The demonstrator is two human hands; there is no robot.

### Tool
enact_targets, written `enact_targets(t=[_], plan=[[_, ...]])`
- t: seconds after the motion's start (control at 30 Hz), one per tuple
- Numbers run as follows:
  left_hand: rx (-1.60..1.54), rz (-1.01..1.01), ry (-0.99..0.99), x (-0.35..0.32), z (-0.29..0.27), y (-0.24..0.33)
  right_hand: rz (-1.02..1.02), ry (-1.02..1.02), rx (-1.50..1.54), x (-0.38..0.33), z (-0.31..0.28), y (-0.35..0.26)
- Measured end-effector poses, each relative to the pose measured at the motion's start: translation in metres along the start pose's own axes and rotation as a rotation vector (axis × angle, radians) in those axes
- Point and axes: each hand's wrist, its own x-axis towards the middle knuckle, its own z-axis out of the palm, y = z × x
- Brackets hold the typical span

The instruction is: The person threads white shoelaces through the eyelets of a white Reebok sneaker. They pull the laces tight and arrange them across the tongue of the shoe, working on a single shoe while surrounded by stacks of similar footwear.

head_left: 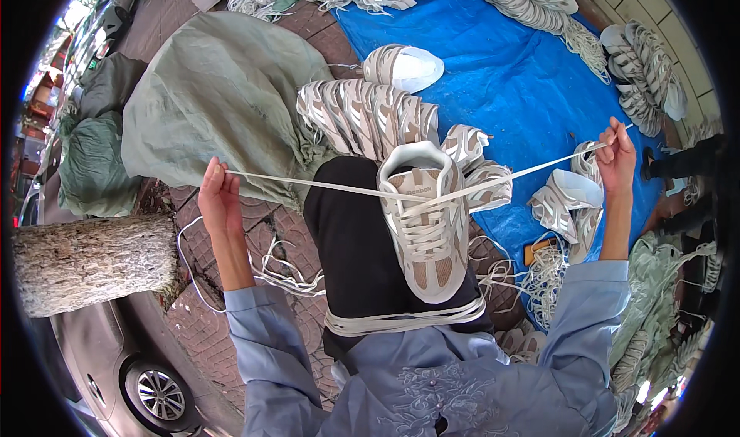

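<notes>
A beige and white sneaker (425,229) rests on my lap over black trousers, its toe toward me. Its lace (324,184) criss-crosses the tongue and both ends run out taut to the sides. Out at the left, my left hand (221,198) pinches one lace end between thumb and fingers. Farther right and a little higher, my right hand (617,158) grips the other end, with a short tip sticking out past the fingers. Across my thighs lies a bundle of loose white laces (405,319).
Stacked shoe uppers (366,117) stand just beyond my knees. A blue tarp (501,75) spreads ahead and right, with more uppers (566,202) and a tangle of laces (546,283). Left are a grey-green sack (223,98), a tree trunk (92,266) and a parked car (131,368).
</notes>
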Motion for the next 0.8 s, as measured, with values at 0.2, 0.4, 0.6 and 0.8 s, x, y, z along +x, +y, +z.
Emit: enact_targets(t=[0.2,0.4,0.6,0.8], plan=[[-0.332,-0.035,0.016,0.007,0.04,0.001,-0.091,0.216,0.08,-0.002,0.042,0.008],[-0.259,-0.194,-0.356,-0.011,0.032,0.004,0.143,0.044,-0.622,-0.005,0.163,0.078],[-0.189,-0.036,-0.131,-0.017,0.045,0.028,-0.537,-0.764,-1.482,-0.031,0.232,0.175],[0.697,-0.034,-0.262,-0.085,0.111,-0.033,-0.432,-0.643,-1.313,-0.055,0.221,0.177]])
